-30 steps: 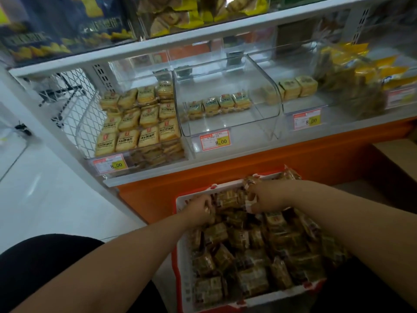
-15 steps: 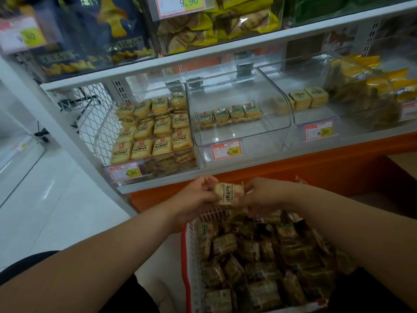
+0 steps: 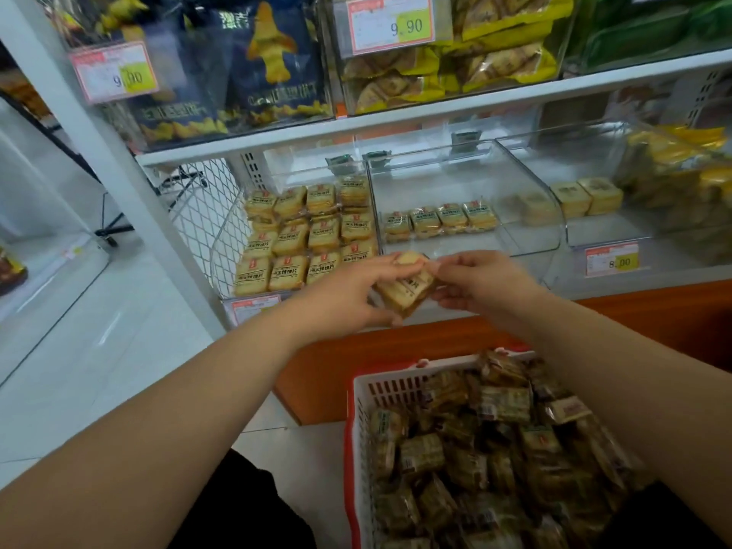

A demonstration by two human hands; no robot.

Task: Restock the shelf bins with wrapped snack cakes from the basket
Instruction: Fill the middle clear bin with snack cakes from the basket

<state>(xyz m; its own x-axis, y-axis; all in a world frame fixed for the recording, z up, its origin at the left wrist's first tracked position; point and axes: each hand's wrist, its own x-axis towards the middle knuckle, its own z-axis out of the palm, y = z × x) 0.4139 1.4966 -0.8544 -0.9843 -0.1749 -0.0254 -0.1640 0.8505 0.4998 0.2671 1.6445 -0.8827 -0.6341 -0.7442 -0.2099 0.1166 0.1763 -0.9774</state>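
Shelving of white metal (image 3: 396, 124) is carrying clear plastic bins (image 3: 467, 184), tags reading 9.90 and 8.00. Below, a red-and-white slotted basket (image 3: 358, 422) is sitting full. Both hands, left (image 3: 348, 295) and right (image 3: 481, 283), are pinching one yellow wrapped snack cake (image 3: 404, 291) before the bins, tilted, its writing unreadable.

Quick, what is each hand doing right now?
Left hand: holding one side of the snack cakes.
Right hand: pinching the other side of them.
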